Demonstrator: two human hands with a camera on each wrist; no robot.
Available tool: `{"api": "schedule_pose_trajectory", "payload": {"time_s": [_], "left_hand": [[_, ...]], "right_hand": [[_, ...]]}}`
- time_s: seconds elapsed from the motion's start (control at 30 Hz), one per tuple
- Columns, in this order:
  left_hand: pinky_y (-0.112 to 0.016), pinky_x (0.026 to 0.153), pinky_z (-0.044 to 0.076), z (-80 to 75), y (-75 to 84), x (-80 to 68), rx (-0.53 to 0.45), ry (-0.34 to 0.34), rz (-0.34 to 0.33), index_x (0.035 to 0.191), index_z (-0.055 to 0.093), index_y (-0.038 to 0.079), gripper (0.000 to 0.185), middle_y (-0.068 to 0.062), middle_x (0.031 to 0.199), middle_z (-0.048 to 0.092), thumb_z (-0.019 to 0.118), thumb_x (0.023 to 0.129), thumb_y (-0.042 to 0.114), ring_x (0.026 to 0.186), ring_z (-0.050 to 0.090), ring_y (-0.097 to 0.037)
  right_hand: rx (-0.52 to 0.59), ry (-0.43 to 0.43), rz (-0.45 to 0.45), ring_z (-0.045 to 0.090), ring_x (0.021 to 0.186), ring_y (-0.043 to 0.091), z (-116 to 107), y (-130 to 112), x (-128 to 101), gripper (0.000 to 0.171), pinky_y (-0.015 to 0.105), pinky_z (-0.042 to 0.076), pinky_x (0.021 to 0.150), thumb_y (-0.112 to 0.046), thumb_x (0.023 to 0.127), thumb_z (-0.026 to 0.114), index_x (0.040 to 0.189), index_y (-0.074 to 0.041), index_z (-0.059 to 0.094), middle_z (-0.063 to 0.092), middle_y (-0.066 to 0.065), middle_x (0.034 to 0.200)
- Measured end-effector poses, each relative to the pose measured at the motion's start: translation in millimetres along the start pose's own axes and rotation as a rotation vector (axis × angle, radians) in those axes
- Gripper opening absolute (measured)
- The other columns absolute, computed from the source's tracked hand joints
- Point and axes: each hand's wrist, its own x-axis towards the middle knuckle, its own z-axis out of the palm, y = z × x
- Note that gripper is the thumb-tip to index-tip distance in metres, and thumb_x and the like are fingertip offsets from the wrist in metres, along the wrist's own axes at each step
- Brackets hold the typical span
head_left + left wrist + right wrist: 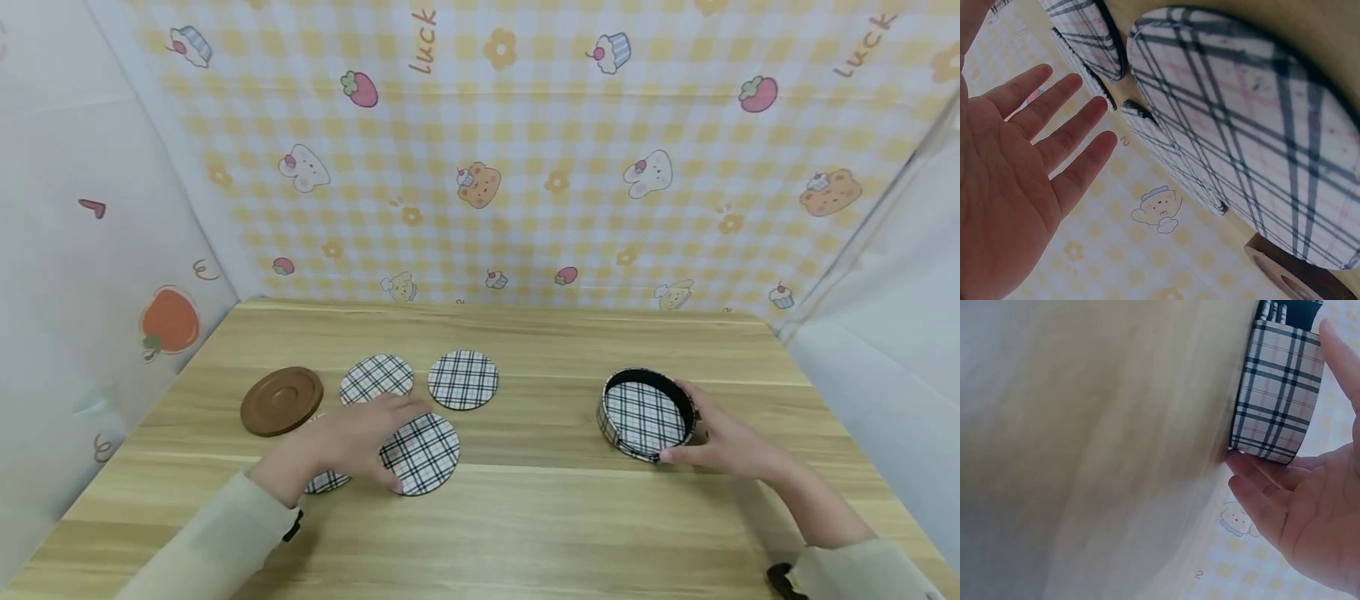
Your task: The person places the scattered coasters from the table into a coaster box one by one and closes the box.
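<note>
My left hand (360, 442) hovers low over a round plaid coaster (427, 458), thumb near its front edge and fingers near its left side. In the left wrist view the fingers are stretched and spread, with the palm empty and the coaster (1229, 125) beside them. A second coaster (326, 482) lies partly hidden under that hand. Two more, a left one (377, 375) and a right one (462, 380), lie behind. My right hand (723, 437) grips a round plaid coaster holder (609, 425) from the right, thumb at the front rim, fingers curving behind. A plaid disc shows inside the holder.
A brown round wooden disc (282, 401) with ringed grooves lies left of the coasters. The wood-grain table (525, 533) ends at a yellow checked cloth backdrop (525, 233), with white cloth on both sides.
</note>
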Motion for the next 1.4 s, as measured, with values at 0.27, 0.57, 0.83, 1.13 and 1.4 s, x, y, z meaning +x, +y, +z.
{"api": "schedule_pose_trajectory", "payload": {"time_s": [0.27,0.57,0.83,1.13,1.4], "left_hand": [[-0.055,0.113,0.038,6.5,2.2,0.5,0.006,-0.018,-0.014,0.152,0.038,0.008,0.104,-0.014,0.156,0.04,0.089,0.067,0.041,0.141,0.039,-0.039],[-0.055,0.115,0.034,10.4,5.1,4.3,0.033,-0.044,-0.018,0.152,0.037,0.007,0.107,-0.015,0.158,0.037,0.088,0.066,0.043,0.144,0.034,-0.042],[-0.055,0.115,0.035,11.9,6.0,6.8,0.045,-0.033,-0.008,0.151,0.04,0.008,0.101,-0.012,0.157,0.039,0.087,0.067,0.04,0.144,0.035,-0.041],[-0.056,0.119,0.028,13.4,5.6,7.8,0.045,-0.024,0.009,0.15,0.04,0.006,0.1,-0.013,0.155,0.04,0.087,0.068,0.038,0.144,0.035,-0.041],[-0.057,0.117,0.031,15.4,5.1,8.4,0.051,-0.015,0.016,0.149,0.041,0.005,0.099,-0.015,0.155,0.04,0.085,0.066,0.036,0.143,0.035,-0.044]], "right_hand": [[-0.017,-0.009,0.017,0.043,0.125,0.062,-2,-1,0,0.109,0.069,0.042,0.097,-0.029,0.082,0.081,0.154,0.009,0.008,0.027,0.044,0.148],[-0.04,-0.011,0.054,0.026,0.134,0.065,-5,-2,-2,0.115,0.077,0.028,0.101,-0.033,0.079,0.083,0.155,0.009,0.008,0.025,0.045,0.15],[-0.035,0.023,0.065,0.031,0.132,0.064,-1,-7,-2,0.117,0.076,0.028,0.102,-0.035,0.077,0.084,0.154,0.011,0.01,0.033,0.044,0.146],[-0.02,0.001,0.1,0.026,0.136,0.063,1,-8,-2,0.12,0.075,0.027,0.104,-0.038,0.077,0.083,0.155,0.011,0.005,0.022,0.044,0.151],[-0.008,0.001,0.095,0.029,0.134,0.063,0,-8,-5,0.118,0.073,0.029,0.104,-0.036,0.079,0.082,0.155,0.011,0.005,0.022,0.044,0.151]]}}
